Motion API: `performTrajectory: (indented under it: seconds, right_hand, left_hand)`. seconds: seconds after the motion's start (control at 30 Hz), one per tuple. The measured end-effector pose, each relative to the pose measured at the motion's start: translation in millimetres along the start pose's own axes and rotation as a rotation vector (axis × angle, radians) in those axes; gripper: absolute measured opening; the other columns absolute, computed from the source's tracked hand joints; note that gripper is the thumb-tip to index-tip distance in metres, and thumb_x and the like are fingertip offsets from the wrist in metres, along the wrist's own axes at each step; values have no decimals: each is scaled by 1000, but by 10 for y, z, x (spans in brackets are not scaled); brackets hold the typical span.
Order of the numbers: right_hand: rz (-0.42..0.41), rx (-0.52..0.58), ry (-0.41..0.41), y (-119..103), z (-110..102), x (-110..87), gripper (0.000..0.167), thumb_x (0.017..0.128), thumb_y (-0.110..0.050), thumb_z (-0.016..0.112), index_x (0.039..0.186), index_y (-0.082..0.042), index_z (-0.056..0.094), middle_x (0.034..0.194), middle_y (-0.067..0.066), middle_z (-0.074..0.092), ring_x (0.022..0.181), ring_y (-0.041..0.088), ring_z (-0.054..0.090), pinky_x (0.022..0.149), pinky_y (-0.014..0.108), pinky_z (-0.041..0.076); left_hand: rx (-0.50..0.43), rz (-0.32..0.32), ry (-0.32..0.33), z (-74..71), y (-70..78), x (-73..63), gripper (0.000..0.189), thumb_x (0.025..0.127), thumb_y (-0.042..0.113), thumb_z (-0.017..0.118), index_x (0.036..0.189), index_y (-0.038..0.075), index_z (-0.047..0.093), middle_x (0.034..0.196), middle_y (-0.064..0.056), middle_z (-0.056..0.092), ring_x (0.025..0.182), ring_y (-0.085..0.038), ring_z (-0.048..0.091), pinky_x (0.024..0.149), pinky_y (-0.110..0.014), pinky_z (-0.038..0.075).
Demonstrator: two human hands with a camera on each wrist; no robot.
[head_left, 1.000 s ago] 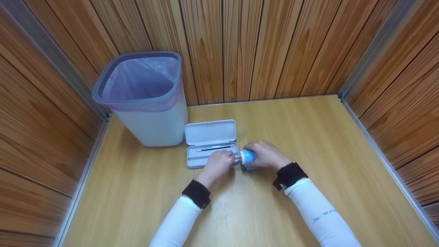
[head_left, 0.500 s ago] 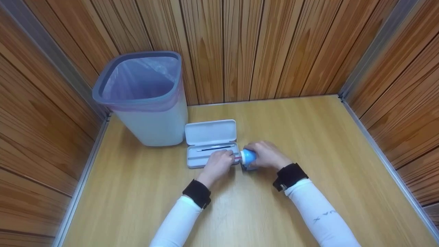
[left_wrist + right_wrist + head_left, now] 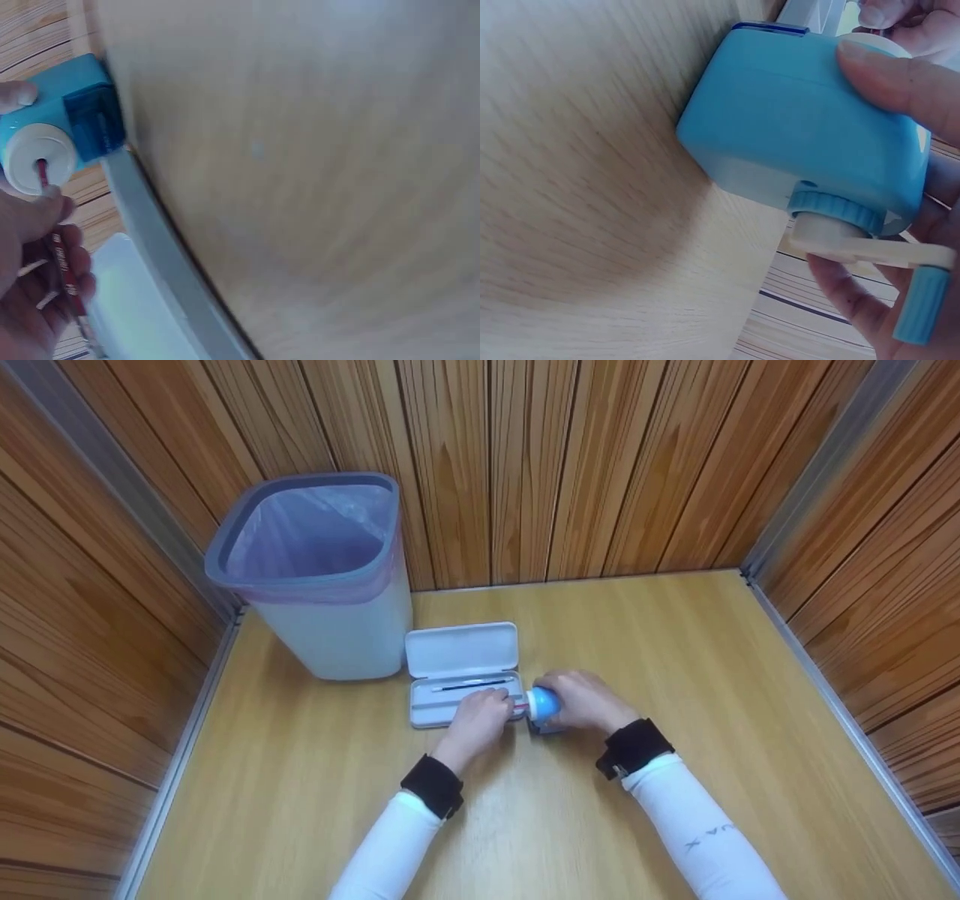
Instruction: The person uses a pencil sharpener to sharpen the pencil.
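Note:
My left hand point(image 3: 480, 721) pinches a red pencil point(image 3: 66, 274) whose end sits in the round hole of a blue crank pencil sharpener point(image 3: 544, 703). In the left wrist view the white ring around that hole and a dark blue see-through part of the sharpener show. My right hand point(image 3: 585, 701) grips the sharpener body, the thumb point(image 3: 896, 82) lying along one side. The white crank arm point(image 3: 877, 251) with its blue knob point(image 3: 922, 304) stands beside the fingers of that hand. In the head view my left hand hides most of the pencil.
An open pencil case point(image 3: 461, 652) lies just left of the sharpener, with a dark, thin pencil or pen point(image 3: 472, 685) in its tray. Behind it on the left stands a lined waste bin point(image 3: 330, 637). Wood-panelled walls point(image 3: 517, 472) enclose the table point(image 3: 660, 645) at the back and sides.

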State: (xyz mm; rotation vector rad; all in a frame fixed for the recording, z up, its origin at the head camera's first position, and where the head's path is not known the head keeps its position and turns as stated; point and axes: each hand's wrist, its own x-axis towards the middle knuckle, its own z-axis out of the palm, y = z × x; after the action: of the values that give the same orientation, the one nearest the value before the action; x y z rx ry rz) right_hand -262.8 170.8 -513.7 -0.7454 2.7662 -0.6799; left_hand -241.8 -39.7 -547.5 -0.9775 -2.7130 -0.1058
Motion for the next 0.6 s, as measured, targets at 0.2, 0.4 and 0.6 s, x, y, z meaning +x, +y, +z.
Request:
performTrajectory:
  seconds: [0.2, 0.4, 0.6]
  right_hand:
    - [15, -24, -8, -20, -14, -59, 66, 76, -26, 86, 135, -12, 59, 125, 6, 63, 112, 29, 58, 97, 51, 45]
    - [41, -14, -27, -51, -80, -122, 78, 76, -30, 85, 144, -14, 49, 140, 11, 54, 125, 35, 51, 101, 57, 40]
    - [57, 3, -19, -54, -195, -233, 78, 77, -26, 85, 145, -12, 48, 141, 13, 52, 125, 37, 51, 99, 56, 42]
  left_hand:
    - [-26, -80, -65, -52, 52, -22, 16, 93, 8, 63, 106, 5, 72, 99, -10, 67, 84, -23, 65, 71, -34, 54]
    - [-43, -101, -46, -119, 91, -29, 31, 93, 17, 65, 120, 2, 65, 109, -12, 64, 94, -25, 64, 79, -37, 54]
    - [-70, -107, -10, -187, 137, 9, 39, 92, 23, 66, 125, 4, 63, 116, -11, 64, 105, -25, 61, 90, -38, 50]
